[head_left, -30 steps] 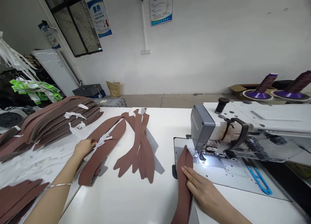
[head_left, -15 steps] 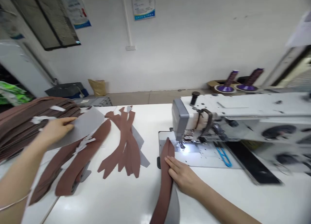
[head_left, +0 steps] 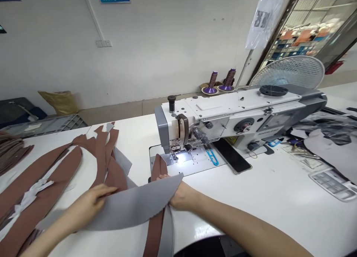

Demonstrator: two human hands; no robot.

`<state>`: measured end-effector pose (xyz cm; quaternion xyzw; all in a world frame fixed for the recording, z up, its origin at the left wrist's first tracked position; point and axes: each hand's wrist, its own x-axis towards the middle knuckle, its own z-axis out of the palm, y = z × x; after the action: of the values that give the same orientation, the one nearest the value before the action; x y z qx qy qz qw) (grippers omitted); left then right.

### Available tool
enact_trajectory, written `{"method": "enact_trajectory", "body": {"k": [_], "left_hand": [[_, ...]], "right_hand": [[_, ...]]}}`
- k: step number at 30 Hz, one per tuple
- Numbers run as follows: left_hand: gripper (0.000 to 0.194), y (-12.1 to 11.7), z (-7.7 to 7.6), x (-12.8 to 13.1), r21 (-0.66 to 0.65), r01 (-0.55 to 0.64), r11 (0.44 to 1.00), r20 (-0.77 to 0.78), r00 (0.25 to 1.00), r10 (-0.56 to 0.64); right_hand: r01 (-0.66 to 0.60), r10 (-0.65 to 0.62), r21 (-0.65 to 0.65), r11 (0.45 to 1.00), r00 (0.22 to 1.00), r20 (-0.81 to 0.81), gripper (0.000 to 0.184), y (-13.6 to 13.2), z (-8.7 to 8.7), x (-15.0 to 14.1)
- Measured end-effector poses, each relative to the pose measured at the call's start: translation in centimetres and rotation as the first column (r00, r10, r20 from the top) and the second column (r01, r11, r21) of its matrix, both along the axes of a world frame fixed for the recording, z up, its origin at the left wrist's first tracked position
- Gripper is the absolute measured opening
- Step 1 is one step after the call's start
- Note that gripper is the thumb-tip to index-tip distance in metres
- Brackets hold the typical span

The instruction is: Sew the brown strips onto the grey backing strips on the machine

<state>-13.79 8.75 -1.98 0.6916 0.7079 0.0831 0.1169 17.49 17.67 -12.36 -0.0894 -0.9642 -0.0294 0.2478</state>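
Observation:
My left hand (head_left: 93, 203) is closed on a long grey fabric piece (head_left: 139, 203) with one curved edge, held up off the white table. The piece's pointed end reaches across my right hand (head_left: 180, 193) and hides part of it. My right hand grips a brown fabric strip (head_left: 158, 167) with grey backing; only some of its fingertips show. The strip's tip lies on the plate of a sewing machine (head_left: 173, 134), left of the lit needle area. From there it hangs toward the table's front edge.
Brown fabric pieces (head_left: 110, 167) and tied brown bundles (head_left: 58, 186) cover the left side. A blue thread snipper (head_left: 212, 156) and a black phone (head_left: 232, 156) lie under the machine arm. Purple thread cones (head_left: 213, 80) and a fan (head_left: 290, 73) stand behind. Plastic-wrapped material (head_left: 329, 130) sits right.
My left hand has brought the grey piece rightward from the bundles to in front of my right hand. My right hand stays on the brown strip. The view has swung right.

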Motion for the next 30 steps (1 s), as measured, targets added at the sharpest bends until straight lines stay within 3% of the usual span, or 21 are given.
{"method": "enact_trajectory", "body": {"k": [2, 5, 9, 14, 17, 21, 27, 30], "left_hand": [[0.042, 0.5, -0.7, 3.8, 0.042, 0.202, 0.978, 0.057, 0.977, -0.205], [0.052, 1.2, -2.2, 10.2, 0.111, 0.420, 0.901, 0.104, 0.897, -0.431], [0.072, 1.7, -4.2, 15.6, 0.215, 0.488, 0.846, -0.019, 0.868, -0.497], [0.082, 1.3, -4.4, 16.2, 0.184, 0.497, 0.848, -0.012, 0.864, -0.503], [0.064, 2.3, -4.9, 15.4, 0.240, 0.432, 0.869, -0.066, 0.901, -0.430], [0.044, 5.1, -5.8, 14.9, 0.314, 0.333, 0.889, -0.255, 0.932, -0.259], [0.045, 6.0, -5.3, 16.3, 0.111, 0.433, 0.895, -0.480, 0.812, -0.333], [0.045, 5.6, -5.6, 16.4, 0.090, 0.388, 0.917, -0.546, 0.789, -0.280]], "right_hand": [[-0.012, 0.011, 0.063, 0.998, 1.000, 0.018, 0.028, 0.1, -0.1, 0.0], [-0.041, 0.035, 0.121, 0.992, 0.998, 0.046, 0.023, 0.3, -0.4, 0.0], [-0.027, 0.014, 0.137, 0.990, 0.995, 0.095, 0.019, 0.2, -1.2, 0.3], [-0.016, -0.001, 0.162, 0.987, 0.994, 0.106, 0.023, 0.1, -0.9, 0.5], [-0.015, 0.003, 0.112, 0.994, 0.994, 0.105, 0.020, 0.3, 0.1, 0.4], [0.019, -0.020, 0.102, 0.995, 1.000, 0.002, 0.016, 0.4, 0.8, 0.3], [0.067, -0.056, 0.168, 0.983, 0.996, -0.070, 0.015, -0.1, 0.2, 0.3], [0.078, -0.068, 0.227, 0.971, 0.996, -0.052, 0.014, -0.2, 0.6, 0.3]]}}
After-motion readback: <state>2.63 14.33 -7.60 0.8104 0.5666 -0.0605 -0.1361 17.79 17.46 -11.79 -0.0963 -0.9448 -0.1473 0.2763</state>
